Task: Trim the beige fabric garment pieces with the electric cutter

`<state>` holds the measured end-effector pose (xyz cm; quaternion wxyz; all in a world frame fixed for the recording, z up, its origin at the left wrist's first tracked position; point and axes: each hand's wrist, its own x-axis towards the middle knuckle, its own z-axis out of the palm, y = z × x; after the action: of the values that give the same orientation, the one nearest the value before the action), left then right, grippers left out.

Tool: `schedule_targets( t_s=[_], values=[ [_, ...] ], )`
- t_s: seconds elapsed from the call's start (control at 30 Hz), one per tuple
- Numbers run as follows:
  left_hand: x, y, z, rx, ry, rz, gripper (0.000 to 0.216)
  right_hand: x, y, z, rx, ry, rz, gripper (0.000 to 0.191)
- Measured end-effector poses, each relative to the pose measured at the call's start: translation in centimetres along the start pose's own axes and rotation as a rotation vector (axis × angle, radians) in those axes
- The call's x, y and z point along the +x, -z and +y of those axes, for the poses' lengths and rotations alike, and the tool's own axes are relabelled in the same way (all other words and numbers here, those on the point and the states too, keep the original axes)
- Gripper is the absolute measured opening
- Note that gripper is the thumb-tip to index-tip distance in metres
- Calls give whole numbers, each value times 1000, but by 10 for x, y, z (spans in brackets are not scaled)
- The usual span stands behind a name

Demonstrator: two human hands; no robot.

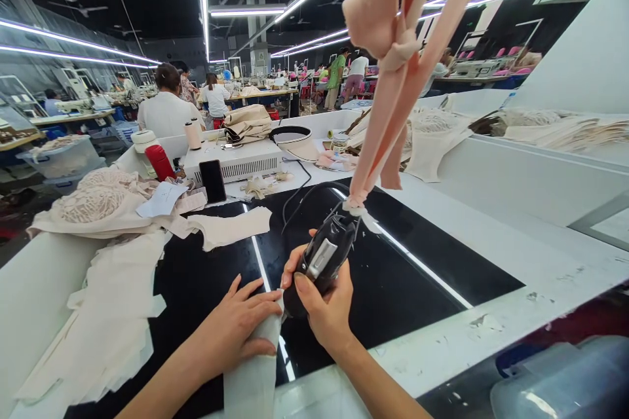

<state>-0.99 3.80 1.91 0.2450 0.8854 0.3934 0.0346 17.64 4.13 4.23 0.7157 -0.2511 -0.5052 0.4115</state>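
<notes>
My right hand (pixel 324 301) is wrapped round a black handheld power tool (pixel 322 255) with a silver switch plate. The tool is tilted, its lower end against the edge of a pale fabric strip (pixel 253 373). Its top is tied to pink fabric bands (pixel 388 111) that hang from above and are knotted partway up. My left hand (pixel 240 321) lies flat on the strip with fingers spread, fingertips close to the tool's lower end. Beneath both hands is a glossy black board (pixel 403 275). The tool's working tip is mostly hidden.
Cream fabric pieces (pixel 108 314) are piled at the left, with one cut piece (pixel 236 226) on the board. A phone (pixel 212 181) leans on a white box (pixel 240 160). A black cord (pixel 299 193) runs behind the tool. More fabric (pixel 432 137) lies back right. People sit and stand beyond.
</notes>
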Motion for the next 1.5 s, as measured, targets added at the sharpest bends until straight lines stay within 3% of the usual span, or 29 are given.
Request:
schedule_targets(
  t_s=[0.7,0.93,1.5],
  values=[
    [-8,-5,-2,69,19,40,59,0,-3,0,6,28,-8,24],
    [-7,2,7,147,52,-21,58,0,-4,0,21,31,-11,24],
    [-6,3,11,135,50,1,60,0,-7,5,-28,21,-2,21]
  ],
)
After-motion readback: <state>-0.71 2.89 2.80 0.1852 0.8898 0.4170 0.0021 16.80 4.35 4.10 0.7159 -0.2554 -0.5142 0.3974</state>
